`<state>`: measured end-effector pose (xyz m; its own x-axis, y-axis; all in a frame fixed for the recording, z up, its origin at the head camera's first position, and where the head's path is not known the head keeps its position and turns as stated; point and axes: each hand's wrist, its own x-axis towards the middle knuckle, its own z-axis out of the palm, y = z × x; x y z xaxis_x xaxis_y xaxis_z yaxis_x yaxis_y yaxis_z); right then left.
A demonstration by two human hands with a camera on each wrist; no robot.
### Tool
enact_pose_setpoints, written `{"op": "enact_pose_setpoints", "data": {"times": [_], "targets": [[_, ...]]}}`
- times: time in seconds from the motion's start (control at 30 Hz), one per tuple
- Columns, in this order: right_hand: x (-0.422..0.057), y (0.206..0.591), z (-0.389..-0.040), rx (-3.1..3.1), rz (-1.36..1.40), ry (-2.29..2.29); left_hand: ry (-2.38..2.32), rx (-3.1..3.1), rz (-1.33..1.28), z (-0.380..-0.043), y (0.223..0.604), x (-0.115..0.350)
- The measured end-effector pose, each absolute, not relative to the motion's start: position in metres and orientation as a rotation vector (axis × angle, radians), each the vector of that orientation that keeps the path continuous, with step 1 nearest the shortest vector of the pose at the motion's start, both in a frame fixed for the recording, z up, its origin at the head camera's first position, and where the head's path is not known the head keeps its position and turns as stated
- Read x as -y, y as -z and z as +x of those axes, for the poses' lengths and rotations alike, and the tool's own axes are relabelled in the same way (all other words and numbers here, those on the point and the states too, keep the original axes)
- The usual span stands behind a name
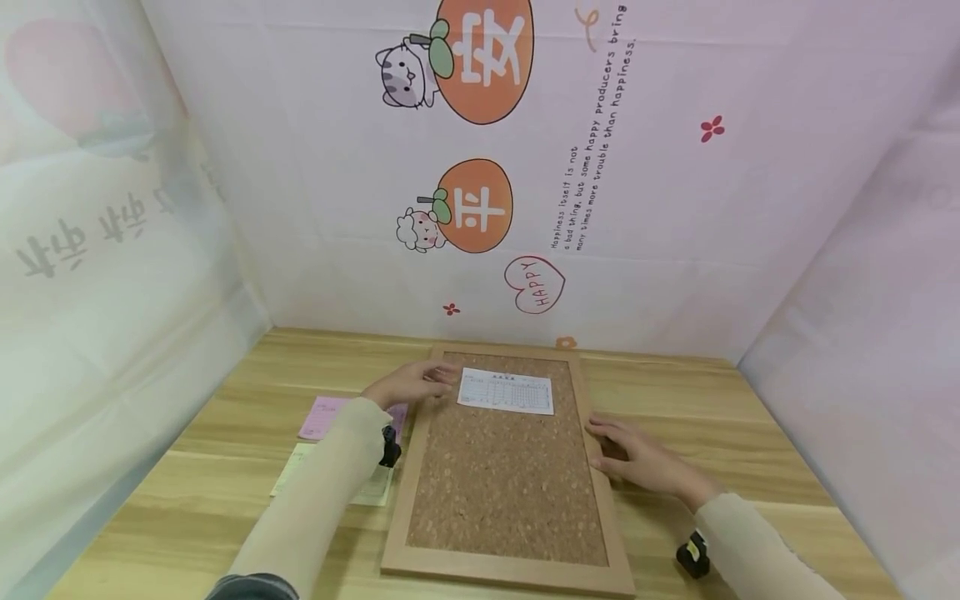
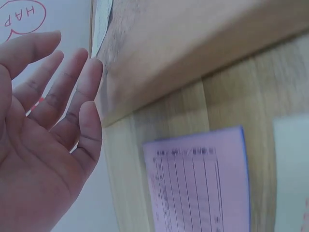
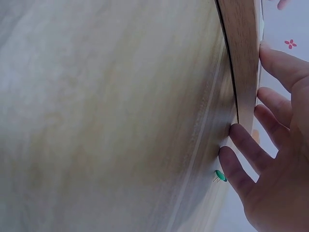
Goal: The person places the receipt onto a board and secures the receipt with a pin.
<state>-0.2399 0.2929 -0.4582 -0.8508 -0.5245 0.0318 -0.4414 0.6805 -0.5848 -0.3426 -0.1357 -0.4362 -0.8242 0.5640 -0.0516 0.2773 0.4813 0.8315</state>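
A wood-framed cork board (image 1: 510, 483) lies on the table, with a white printed form (image 1: 506, 392) flat on its upper part. My left hand (image 1: 411, 383) hovers over the board's upper left frame, beside the form's left edge. In the left wrist view its fingers are loosely bent and the palm holds nothing. At the right side of the frame, my right hand (image 1: 645, 458) touches the outer edge with its fingertips, the fingers spread. A green thumbtack (image 3: 220, 175) is near those fingers in the right wrist view.
Left of the board lie a pink form pad (image 2: 198, 188) and a yellow one (image 1: 375, 492), partly behind my left forearm in the head view. Printed white cloth (image 1: 637, 292) hangs behind the table and along both sides.
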Motion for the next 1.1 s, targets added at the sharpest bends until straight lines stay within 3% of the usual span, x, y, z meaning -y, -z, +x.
{"op": "enact_pose_setpoints", "data": {"times": [1.1], "targets": [[-0.294,0.463,-0.239,-2.705,-0.729,1.027,-1.173,-2.644,0.491,-0.309,0.435,0.263]]}}
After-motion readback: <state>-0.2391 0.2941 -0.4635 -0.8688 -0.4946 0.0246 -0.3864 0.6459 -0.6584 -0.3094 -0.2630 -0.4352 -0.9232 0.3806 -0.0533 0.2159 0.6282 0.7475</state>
